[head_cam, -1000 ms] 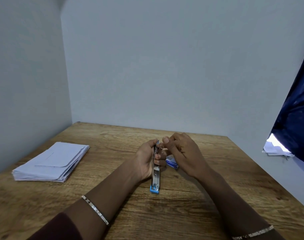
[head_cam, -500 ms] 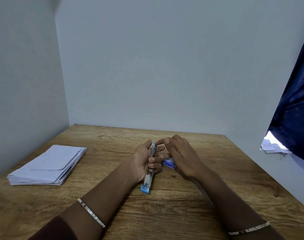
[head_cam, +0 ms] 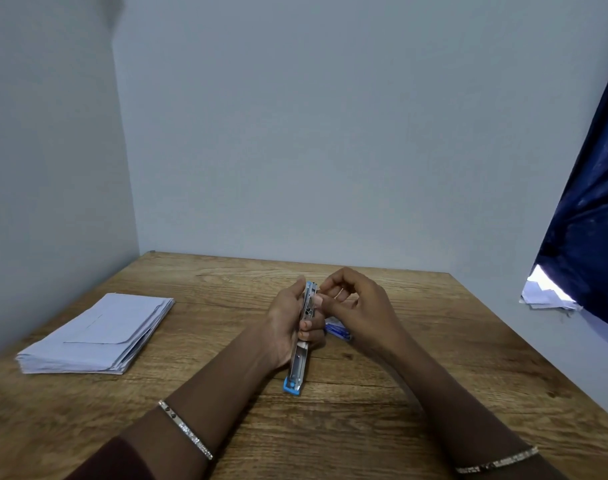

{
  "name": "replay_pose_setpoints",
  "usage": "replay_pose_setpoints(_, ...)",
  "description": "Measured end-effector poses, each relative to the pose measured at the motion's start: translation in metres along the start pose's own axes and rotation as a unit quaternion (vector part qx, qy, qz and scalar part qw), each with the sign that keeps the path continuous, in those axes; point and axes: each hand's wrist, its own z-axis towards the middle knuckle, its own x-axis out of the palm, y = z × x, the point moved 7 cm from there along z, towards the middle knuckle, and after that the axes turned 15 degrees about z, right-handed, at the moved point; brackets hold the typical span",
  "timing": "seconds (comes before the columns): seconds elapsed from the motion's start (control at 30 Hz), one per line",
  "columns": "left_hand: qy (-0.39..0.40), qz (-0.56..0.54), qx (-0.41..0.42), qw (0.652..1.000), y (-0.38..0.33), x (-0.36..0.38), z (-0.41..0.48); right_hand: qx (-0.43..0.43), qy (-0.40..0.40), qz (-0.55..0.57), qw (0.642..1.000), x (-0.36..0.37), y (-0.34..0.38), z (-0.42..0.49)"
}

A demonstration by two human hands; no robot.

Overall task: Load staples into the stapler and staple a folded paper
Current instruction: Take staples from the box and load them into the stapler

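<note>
Since half a second ago we have eased the right grip (head_cam: 361,306) back from the far tip of the stapler (head_cam: 297,365) and bunched its fingers more tightly, while the stapler has barely shifted. Our left grip (head_cam: 285,320) is clamped on the stapler's middle, just below the centre of the frame, with the thumb on one side and the fingers wrapped over the other. We judge this steadies the stapler opened out long, its blue end (head_cam: 292,388) resting on the desk (head_cam: 365,420) and its metal channel turned toward us for loading. The right grip sits immediately to the right, fingers curled, thumb tip touching the stapler's upper part. Whether it pinches a strip of staples we cannot tell, as anything there is too small to see. Just under that palm lies the blue staple box (head_cam: 338,331), kept close, we think, so strips stay within reach. Farther out, at the left of the frame, a stack of folded paper (head_cam: 94,330) lies flat on the desk, well apart from both grips, so stapling looks not yet begun. At the right edge hangs a dark blue curtain (head_cam: 586,202).
</note>
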Motion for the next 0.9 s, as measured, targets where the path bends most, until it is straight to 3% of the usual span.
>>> replay_pose_setpoints(0.2,0.002,0.01,0.005,1.0,0.001,0.002,0.0,0.016,-0.022,-0.016,1.0,0.001,0.001,-0.003)
replay_pose_setpoints(0.33,0.0,0.007,0.014,1.0,-0.003,-0.001,0.001,-0.025,-0.046,-0.029,0.998,-0.005,0.011,-0.004)
replay_pose_setpoints(0.63,-0.127,-0.067,0.075,0.987,-0.023,-0.031,0.002,-0.123,0.092,-0.122,0.981,0.024,0.035,-0.015)
replay_pose_setpoints(0.9,-0.088,-0.133,0.127,0.979,-0.035,-0.025,0.0,-0.159,0.137,-0.197,0.958,0.031,0.031,-0.014)
